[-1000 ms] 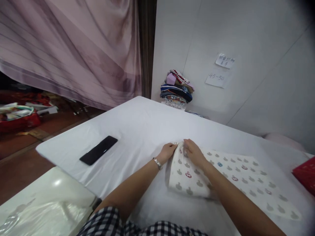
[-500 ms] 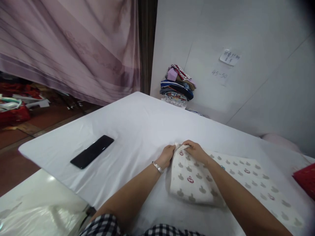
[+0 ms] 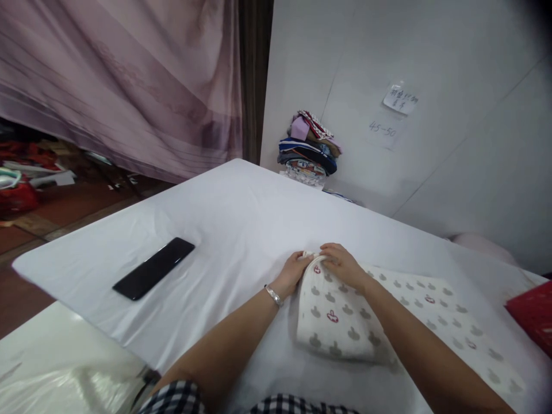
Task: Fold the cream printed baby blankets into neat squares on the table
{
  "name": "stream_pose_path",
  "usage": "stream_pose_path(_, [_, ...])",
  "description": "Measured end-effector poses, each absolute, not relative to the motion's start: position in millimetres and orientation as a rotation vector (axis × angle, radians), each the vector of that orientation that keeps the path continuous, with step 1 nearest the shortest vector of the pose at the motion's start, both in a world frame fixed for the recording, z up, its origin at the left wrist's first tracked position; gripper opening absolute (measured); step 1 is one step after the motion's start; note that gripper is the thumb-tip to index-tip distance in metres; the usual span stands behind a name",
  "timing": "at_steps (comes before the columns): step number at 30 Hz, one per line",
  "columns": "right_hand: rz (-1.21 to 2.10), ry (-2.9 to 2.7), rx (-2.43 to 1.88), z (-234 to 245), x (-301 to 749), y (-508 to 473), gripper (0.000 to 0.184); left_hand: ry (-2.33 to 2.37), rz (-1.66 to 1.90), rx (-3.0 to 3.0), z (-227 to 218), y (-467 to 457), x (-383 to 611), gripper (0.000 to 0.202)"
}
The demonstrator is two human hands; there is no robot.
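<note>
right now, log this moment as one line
left hand: pinching patterned cloth; right hand: touching its far edge; patterned cloth: partly doubled over; black phone: lying on white table

Head camera looks forward and down across the white table (image 3: 241,218)

The single view is taken from the head of a person on the near side of the table, above the level of its top. It faces forward and steeply enough downward that the tabletop spreads over much of the lower frame. It sits close: a checked sleeve (image 3: 176,397) is cut off at the bottom edge, while the left hand (image 3: 294,271) and right hand (image 3: 342,266) lie over the table within near range. Its wide reach takes in the wall (image 3: 431,57) beyond the table, plus the curtain (image 3: 129,69) and floor (image 3: 86,192) past the table's left side.
</note>
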State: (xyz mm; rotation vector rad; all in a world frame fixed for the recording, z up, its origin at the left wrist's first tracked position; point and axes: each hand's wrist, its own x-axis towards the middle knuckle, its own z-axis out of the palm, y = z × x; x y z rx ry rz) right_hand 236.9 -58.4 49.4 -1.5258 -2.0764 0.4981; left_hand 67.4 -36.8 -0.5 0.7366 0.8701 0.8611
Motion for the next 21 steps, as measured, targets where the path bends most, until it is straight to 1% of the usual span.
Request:
stream_pose_path(4, [0.581,-2.069,-1.544,47.9,237.7,-60.3,0.018,0.909,0.859,0.820,-5.7,-36.4,69.3,0.039])
stream_pose_path(8, [0.577,-2.091,-1.501,53.0,238.9,-69.7,0.013,0.947,0.872,0.869,-7.3,-36.8,68.9,0.036])
stream_pose_path(13, [0.660,-2.060,-1.590,56.9,242.3,-72.4,0.017,0.959,0.872,0.921,-4.9,-39.1,70.4,0.037])
stream_pose_path(16, [0.610,-2.086,-1.677,58.0,240.5,-62.4,0.019,0.962,0.915,1.012,-2.6,-40.9,71.2,0.039])
stream_pose_path(20, [0.496,-2.143,-1.687,62.1,236.7,-51.6,0.021,0.981,0.943,1.111,-1.0,-41.4,69.6,0.039])
stream_pose_path(21, [0.473,-2.133,-1.700,63.4,236.3,-51.0,0.024,0.987,0.946,1.110,-1.1,-41.2,69.0,0.039])
